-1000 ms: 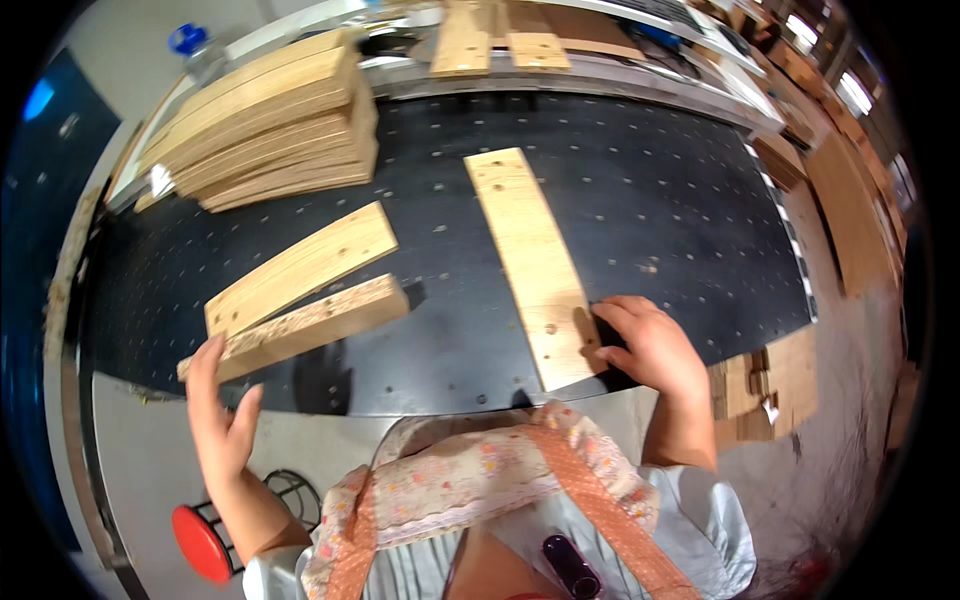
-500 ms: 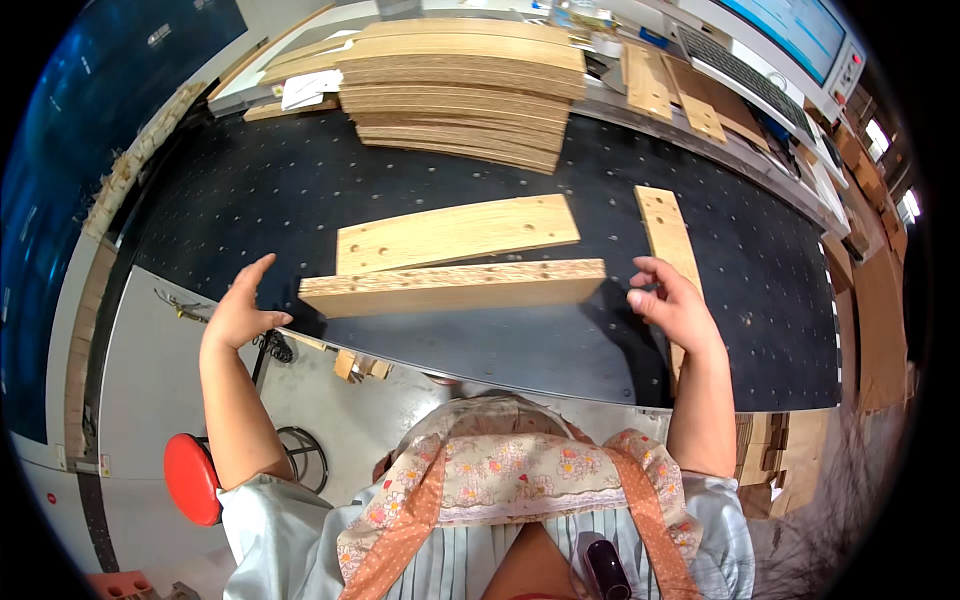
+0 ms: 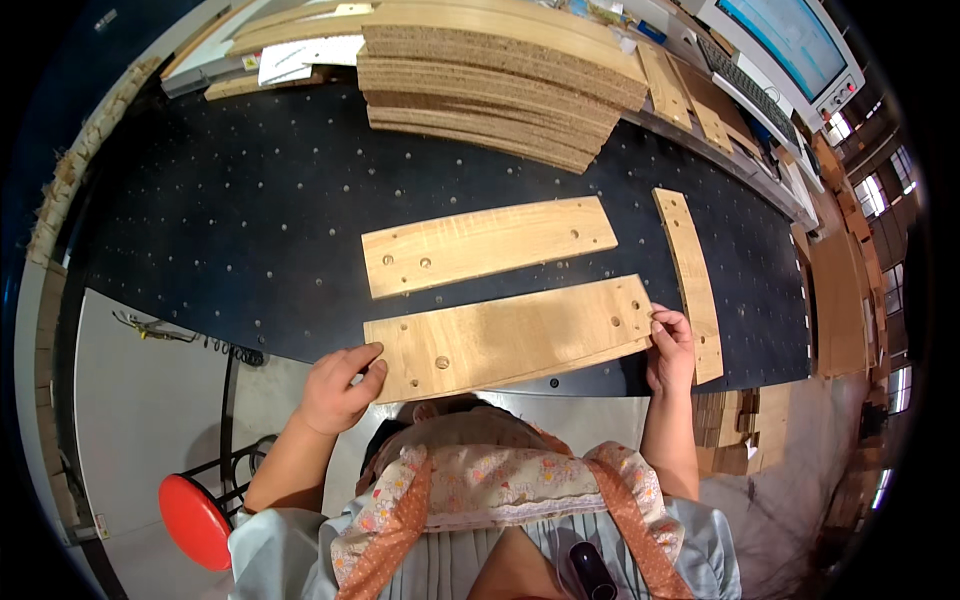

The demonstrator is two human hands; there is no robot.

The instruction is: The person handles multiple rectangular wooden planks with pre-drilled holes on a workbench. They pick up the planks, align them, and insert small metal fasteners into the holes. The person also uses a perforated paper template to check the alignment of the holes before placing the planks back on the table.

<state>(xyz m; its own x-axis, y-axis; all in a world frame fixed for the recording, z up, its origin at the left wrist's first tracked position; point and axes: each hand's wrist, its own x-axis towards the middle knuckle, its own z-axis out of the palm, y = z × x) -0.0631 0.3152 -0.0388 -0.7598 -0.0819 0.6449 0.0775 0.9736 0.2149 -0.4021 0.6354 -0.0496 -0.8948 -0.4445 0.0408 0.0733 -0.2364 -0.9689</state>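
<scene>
A long light wooden panel (image 3: 510,338) with drilled holes lies flat at the near edge of the black perforated worktable (image 3: 250,240). My left hand (image 3: 338,388) grips its left end, and my right hand (image 3: 672,345) grips its right end. Just beyond it lies a second, similar panel (image 3: 488,245), parallel and apart. A third narrow panel (image 3: 690,280) runs lengthwise at the right, close beside my right hand.
A tall stack of wooden boards (image 3: 500,75) sits at the back of the table. A red stool (image 3: 195,520) stands on the floor at the lower left. More wood pieces (image 3: 735,430) are piled at the right, below the table edge. A monitor (image 3: 790,40) stands at the far right.
The view has shifted left. The near panel, held on edge half a second ago, now lies flat at the table's front edge with a hand on each end.
</scene>
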